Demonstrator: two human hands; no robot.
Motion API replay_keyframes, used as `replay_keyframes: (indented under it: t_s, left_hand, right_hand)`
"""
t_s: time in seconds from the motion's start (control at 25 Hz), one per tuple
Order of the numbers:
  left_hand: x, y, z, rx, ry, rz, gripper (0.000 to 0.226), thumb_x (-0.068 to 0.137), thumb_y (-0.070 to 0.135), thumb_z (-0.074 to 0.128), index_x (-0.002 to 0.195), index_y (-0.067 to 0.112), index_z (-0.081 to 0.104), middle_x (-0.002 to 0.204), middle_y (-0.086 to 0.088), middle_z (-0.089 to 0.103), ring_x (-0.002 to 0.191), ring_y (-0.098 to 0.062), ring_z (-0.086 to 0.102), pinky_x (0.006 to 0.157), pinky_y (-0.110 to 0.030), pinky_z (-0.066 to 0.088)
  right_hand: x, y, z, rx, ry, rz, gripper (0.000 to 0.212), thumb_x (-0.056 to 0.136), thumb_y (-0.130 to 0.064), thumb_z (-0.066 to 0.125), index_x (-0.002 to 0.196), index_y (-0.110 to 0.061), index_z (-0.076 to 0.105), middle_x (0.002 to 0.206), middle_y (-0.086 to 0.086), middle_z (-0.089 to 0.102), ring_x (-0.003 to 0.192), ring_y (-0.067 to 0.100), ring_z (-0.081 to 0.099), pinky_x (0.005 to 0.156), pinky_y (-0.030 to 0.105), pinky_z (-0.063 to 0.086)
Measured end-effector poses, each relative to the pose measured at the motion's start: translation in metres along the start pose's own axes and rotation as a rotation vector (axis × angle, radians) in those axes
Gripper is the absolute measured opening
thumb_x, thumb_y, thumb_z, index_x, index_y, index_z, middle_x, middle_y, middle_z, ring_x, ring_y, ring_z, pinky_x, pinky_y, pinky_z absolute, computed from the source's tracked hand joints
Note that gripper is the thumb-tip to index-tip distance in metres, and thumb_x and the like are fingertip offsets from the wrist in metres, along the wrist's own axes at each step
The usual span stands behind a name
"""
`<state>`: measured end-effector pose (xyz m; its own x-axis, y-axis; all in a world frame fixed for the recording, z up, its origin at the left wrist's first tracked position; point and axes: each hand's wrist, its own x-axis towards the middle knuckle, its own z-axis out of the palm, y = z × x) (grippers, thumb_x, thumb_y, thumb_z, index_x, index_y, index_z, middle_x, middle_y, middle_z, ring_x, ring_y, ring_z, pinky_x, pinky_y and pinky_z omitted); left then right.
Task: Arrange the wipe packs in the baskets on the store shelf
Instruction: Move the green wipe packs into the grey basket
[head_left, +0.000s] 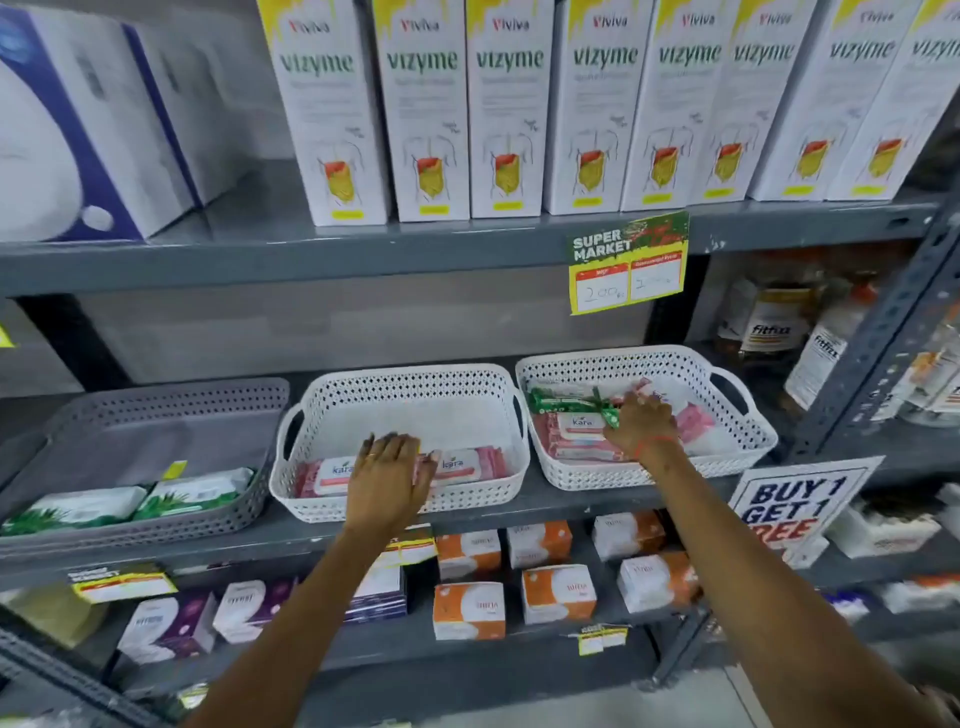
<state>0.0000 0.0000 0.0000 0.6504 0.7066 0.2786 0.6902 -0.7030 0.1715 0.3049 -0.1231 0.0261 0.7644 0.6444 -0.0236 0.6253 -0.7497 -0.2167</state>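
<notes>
Three baskets stand side by side on the middle shelf. In the middle white basket (400, 384) two pink wipe packs (462, 465) lie along the front wall, and my left hand (389, 475) rests flat on them with fingers spread. The right white basket (644, 358) holds several pink packs (571, 436) and green packs (561, 402). My right hand (641, 421) reaches into it, fingers curled over the packs; what it grips is hidden. The grey basket (156, 410) on the left holds two green-and-white packs (192, 491).
White Vizyme boxes (426, 114) line the shelf above. A yellow price tag (628, 262) hangs from that shelf's edge. Bottles (769, 322) stand to the right of the baskets. Orange boxes (470, 556) fill the shelf below, beside a "Buy 1 Get 1" sign (795, 501).
</notes>
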Motion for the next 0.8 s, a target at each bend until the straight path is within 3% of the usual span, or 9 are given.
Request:
replay_keyframes:
  t_s: [0.08,0.16,0.4,0.52,0.64,0.8]
  left_hand:
    - [-0.006,-0.009,0.008,-0.002,-0.042,-0.015,0.064,0.089,0.049,0.019,0.109,0.01,0.065,0.112,-0.012,0.068,0.106,-0.03,0.059,0.1,-0.043,0.039]
    - [-0.017,-0.021,0.016,0.052,0.003,-0.032,0.064,0.09,0.051,0.019,0.111,0.013,0.066,0.111,-0.009,0.07,0.104,-0.029,0.061,0.097,-0.044,0.043]
    - [-0.016,-0.018,0.021,0.061,0.07,-0.047,0.054,0.092,0.043,0.028,0.098,0.009,0.07,0.096,-0.012,0.074,0.088,-0.03,0.066,0.083,-0.042,0.049]
    - [-0.016,-0.019,0.024,0.047,0.092,-0.039,0.054,0.093,0.043,0.029,0.097,0.009,0.071,0.096,-0.011,0.074,0.089,-0.029,0.067,0.082,-0.039,0.05]
    - [-0.015,-0.023,0.022,0.015,0.086,-0.01,0.059,0.095,0.044,0.024,0.105,0.008,0.069,0.105,-0.013,0.072,0.099,-0.029,0.066,0.089,-0.041,0.049]
    - [-0.023,-0.058,0.012,0.067,0.083,-0.057,0.074,0.096,0.046,0.004,0.125,0.002,0.056,0.13,-0.019,0.058,0.122,-0.034,0.052,0.11,-0.048,0.028]
  right_hand:
    - [0.011,0.01,-0.001,-0.09,-0.217,0.058,0.078,0.089,-0.039,0.057,0.15,-0.009,0.02,0.151,0.021,0.037,0.137,0.037,0.039,0.112,0.046,0.039]
    - [0.021,0.019,-0.002,-0.073,-0.306,0.068,0.084,0.087,-0.035,0.063,0.152,-0.011,0.016,0.152,0.019,0.038,0.136,0.036,0.042,0.11,0.046,0.041]
    - [0.042,0.032,-0.011,0.001,-0.365,-0.006,0.088,0.083,-0.015,0.071,0.152,-0.013,0.016,0.155,0.018,0.032,0.136,0.037,0.041,0.111,0.044,0.041]
    - [0.037,0.031,-0.011,0.011,-0.301,0.03,0.089,0.083,-0.014,0.071,0.152,-0.02,0.016,0.154,0.024,0.028,0.139,0.042,0.031,0.114,0.049,0.033]
    - [0.018,-0.003,-0.02,-0.001,-0.027,0.094,0.079,0.09,-0.013,0.061,0.152,-0.026,0.014,0.147,0.031,0.025,0.136,0.048,0.029,0.113,0.054,0.03]
    - [-0.022,-0.093,-0.035,0.052,0.135,-0.11,0.073,0.092,-0.015,0.056,0.152,-0.028,0.016,0.141,0.03,0.031,0.128,0.048,0.035,0.115,0.054,0.028]
